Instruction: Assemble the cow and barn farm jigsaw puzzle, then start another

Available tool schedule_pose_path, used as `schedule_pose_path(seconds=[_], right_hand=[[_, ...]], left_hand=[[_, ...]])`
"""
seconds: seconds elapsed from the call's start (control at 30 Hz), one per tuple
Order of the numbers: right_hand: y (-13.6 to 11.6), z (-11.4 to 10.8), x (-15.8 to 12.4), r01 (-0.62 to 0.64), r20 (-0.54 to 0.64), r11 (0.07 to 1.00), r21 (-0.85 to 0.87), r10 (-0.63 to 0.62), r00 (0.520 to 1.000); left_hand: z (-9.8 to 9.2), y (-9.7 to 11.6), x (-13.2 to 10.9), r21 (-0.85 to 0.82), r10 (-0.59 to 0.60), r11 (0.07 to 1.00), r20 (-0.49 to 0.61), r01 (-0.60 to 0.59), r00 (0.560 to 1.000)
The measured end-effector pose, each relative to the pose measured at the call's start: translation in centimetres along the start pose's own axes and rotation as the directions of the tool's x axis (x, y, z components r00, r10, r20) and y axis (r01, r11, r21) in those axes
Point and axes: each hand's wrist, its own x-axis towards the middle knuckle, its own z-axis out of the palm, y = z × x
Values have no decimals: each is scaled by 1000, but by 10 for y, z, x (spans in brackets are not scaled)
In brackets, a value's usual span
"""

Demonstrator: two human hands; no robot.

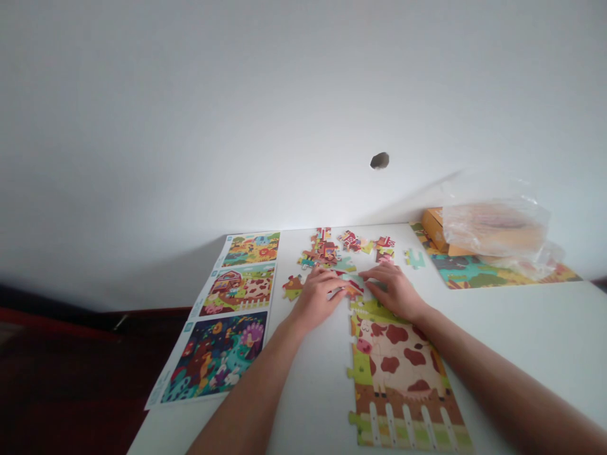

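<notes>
In the head view, we find both hands above the white table, just beyond the joined cow section of a jigsaw. The left hand has thumb and fingertips at a red-and-white puzzle piece; we cannot tell whether it is pinched or merely touched. The right hand is bent, its fingertips near the same piece; its grip, if any, we cannot determine. The red-and-white piece lies between the hands, by the far edge of the cow section.

We note a brown-and-green piece just left of the left hand, a cluster of red pieces beyond it, and a pale green piece beyond the right hand. The picture sheet, bearing three scenes, lies at left. At right, an orange box and a clear plastic bag rest on a second jigsaw.
</notes>
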Motion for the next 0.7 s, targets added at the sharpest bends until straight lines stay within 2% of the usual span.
schedule_pose_path(seconds=[0.17, 0.4, 0.57, 0.7], right_hand=[[3, 2, -1, 13, 26, 1000, -18, -12, 1000], [0, -2, 0, -11, 14, 998, 54, 10, 1000], [0, -2, 0, -84, -22, 991, 105, 87, 996], [-3, -4, 0, -146, -48, 983, 111, 152, 987]], left_hand=[[-2, 3, -1, 161, -12, 987, 91, -3, 996], [-1, 3, -3, 182, 9, 983, 87, -25, 996], [1, 6, -3, 182, 54, 980, 150, -81, 987], [3, 8, -3, 186, 54, 979, 149, -82, 987]])
